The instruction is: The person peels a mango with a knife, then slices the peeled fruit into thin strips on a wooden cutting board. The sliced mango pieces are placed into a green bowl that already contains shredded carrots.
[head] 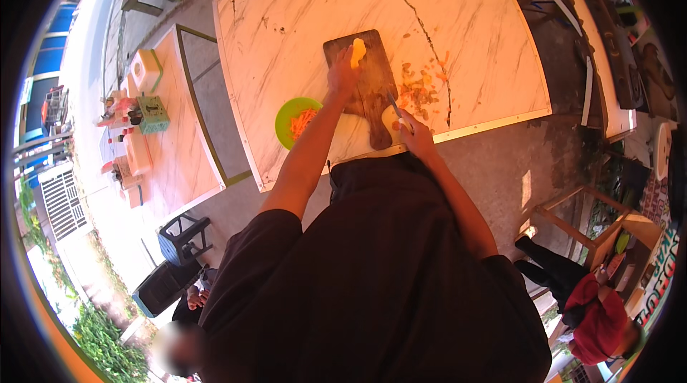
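Observation:
A dark wooden cutting board (375,69) with a handle lies on the marble-patterned table (483,56). My left hand (342,73) is over the board's left side, its fingers against a pale yellow peeled vegetable (358,53), perhaps a potato. In my right hand (418,136) is a knife (396,107), its blade pointing up and left over the board's right edge. Brownish and orange peelings (418,88) are scattered to the right of the board. On the left, partly behind my left forearm, a green bowl (284,120) holds orange strips that look like carrot.
A side table (180,152) at left carries tissue boxes, a container (153,113) and bottles. Below it are a plastic stool (182,241) and a seated person (196,297). Another person in a red top (598,318) is at lower right, by a wooden frame (569,216).

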Motion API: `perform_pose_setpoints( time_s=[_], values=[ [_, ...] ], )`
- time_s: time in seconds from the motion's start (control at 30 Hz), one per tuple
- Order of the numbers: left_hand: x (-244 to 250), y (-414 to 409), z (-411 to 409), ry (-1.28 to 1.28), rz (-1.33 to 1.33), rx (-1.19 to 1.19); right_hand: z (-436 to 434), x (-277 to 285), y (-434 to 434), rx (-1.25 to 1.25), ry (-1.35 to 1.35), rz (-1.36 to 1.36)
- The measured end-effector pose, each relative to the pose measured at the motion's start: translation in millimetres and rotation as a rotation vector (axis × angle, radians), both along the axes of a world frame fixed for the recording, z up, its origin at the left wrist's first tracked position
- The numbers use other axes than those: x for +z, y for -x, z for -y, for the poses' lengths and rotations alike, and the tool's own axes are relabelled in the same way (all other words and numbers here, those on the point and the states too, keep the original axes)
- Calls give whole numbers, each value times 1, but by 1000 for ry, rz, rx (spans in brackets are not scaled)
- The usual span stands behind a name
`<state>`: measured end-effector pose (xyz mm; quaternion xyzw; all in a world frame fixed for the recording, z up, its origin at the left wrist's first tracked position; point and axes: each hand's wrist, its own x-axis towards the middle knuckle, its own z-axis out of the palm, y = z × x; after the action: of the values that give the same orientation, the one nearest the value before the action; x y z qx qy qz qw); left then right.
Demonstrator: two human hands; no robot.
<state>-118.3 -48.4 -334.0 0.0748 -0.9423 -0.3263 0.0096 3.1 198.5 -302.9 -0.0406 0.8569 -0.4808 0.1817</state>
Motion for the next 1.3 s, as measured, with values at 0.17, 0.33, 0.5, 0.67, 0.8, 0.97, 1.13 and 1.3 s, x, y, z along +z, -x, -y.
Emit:
perform_pose_setpoints(
  time_s=[0.17,0.33,0.5,0.67,0.8,0.97,1.13,1.3],
  values=[
    [-6,-13,-1,109,-60,-56,1,-2,0,-1,-12,-8],
    [-7,-20,-5,149,-60,-78,1,2,1,11,-27,18],
    [-18,-32,-13,304,-76,-65,2,-1,-1,3,-26,-41],
    [-28,-45,-21,297,-25,-49,2,4,-1,-5,-49,10],
    [-36,-47,-21,202,-49,-49,3,2,-1,2,-59,4],
    [-21,-52,-22,31,-117,47,5,3,0,-10,-66,-21],
    [-2,-83,-31,12,-208,145,3,3,-1,1,-81,13],
    [-13,-113,-27,76,-232,107,4,-2,-5,6,-63,-64]
  ],
)
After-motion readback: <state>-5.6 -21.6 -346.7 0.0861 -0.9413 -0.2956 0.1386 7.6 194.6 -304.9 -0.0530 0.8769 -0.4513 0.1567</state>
